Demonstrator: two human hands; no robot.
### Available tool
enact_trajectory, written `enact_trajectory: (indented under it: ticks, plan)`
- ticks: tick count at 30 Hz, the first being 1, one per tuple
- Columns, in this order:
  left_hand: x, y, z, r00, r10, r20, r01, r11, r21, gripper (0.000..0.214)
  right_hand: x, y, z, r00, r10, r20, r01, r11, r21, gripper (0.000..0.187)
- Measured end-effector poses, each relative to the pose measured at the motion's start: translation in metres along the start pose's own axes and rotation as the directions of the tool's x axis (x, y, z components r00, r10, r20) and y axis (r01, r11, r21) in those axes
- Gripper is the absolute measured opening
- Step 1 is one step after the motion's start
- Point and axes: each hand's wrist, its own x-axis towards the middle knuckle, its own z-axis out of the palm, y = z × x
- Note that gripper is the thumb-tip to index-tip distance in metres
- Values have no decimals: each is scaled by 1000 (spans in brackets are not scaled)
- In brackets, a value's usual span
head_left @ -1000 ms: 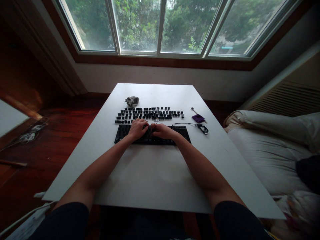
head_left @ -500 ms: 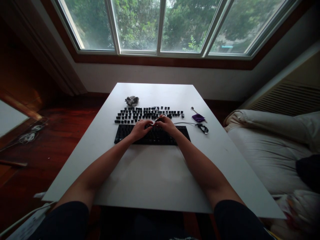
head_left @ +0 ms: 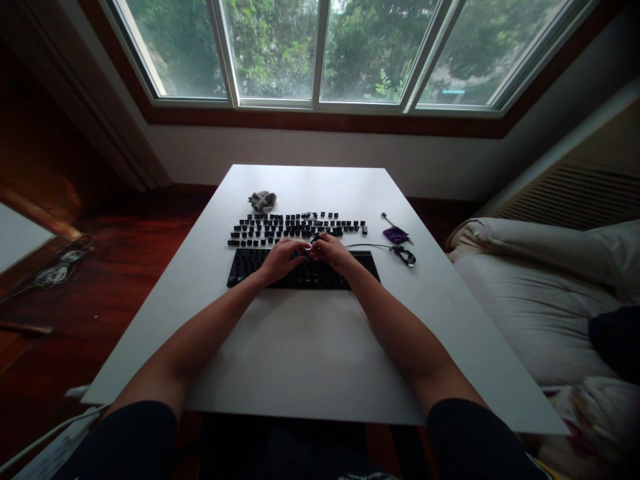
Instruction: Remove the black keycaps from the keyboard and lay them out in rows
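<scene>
A black keyboard (head_left: 243, 265) lies on the white table, many of its keycaps off. Over its middle, my left hand (head_left: 283, 260) bends its fingers inward, thumb and fingertips close together at a small light-coloured bit. My right hand (head_left: 330, 253) meets it there, its fingers pinched around something small and dark with a thin light part. What the two hands hold is too small to name and partly covered by fingers. Just beyond the keyboard, loose black keycaps (head_left: 257, 233) stand in rows.
A crumpled grey cloth (head_left: 263, 201) lies behind the keycaps. To the right are a purple cloth or pouch (head_left: 396, 235), a small brush-like stick (head_left: 387, 219) and a coiled black USB cable (head_left: 404, 255). A pale sofa (head_left: 520, 293) stands beside the table (head_left: 300, 353).
My fingertips have shifted slightly over the keyboard, and the thin light-tipped thing at my right hand shows less than before. The view has moved a little; the keycaps lie as before.
</scene>
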Motion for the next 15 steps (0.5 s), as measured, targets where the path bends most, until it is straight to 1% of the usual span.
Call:
enact_trajectory:
  ticks: [2,4,7,9,12,15]
  plan:
    - [1,0,-1,998,47,51,-52,994,98,27,1,0,-1,1000,-22,6,22,998,-52,25]
    - [2,1,0,993,76,88,-90,981,171,25,2,2,-2,999,-46,6,47,995,-90,22]
    - [2,4,2,992,94,88,-110,974,198,25,5,5,-4,999,-49,-1,48,994,-103,21]
    - [2,6,4,995,85,50,-92,981,170,24,6,5,-4,1000,-23,-10,22,995,-102,18]
    - [4,7,5,998,60,-7,-60,997,50,21,4,4,-5,998,47,-35,-50,994,-96,15]
    - [10,3,1,998,-5,-58,2,999,-55,19,2,1,-4,994,95,-52,-99,991,-88,16]
